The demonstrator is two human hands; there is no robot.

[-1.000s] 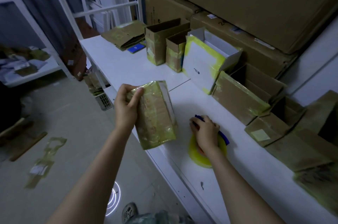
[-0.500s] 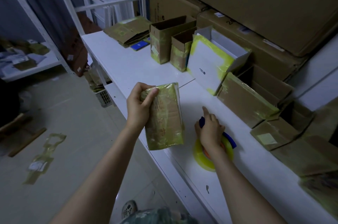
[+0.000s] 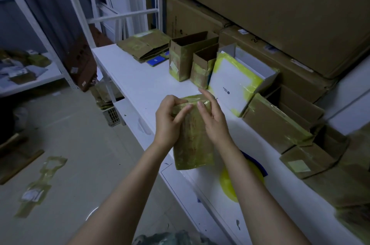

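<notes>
A small cardboard box (image 3: 193, 144) wrapped in yellowish tape is held upright above the front edge of the white table (image 3: 140, 82). My left hand (image 3: 169, 122) grips its upper left side, thumb across the front. My right hand (image 3: 212, 118) holds the upper right side, with its fingers curled over the top edge and thumb on the front. A yellow tape roll with a blue dispenser (image 3: 251, 178) lies on the table below my right forearm, partly hidden by it.
Open and flattened cardboard boxes (image 3: 186, 58) and a white box (image 3: 236, 82) line the back of the table under large stacked cartons (image 3: 280, 8). White shelving (image 3: 30, 76) stands at left. Tape scraps (image 3: 38, 186) lie on the floor.
My right hand left the tape roll on the table and rose to the taped box, now holding its top right. The box moved up and to the middle between both hands.
</notes>
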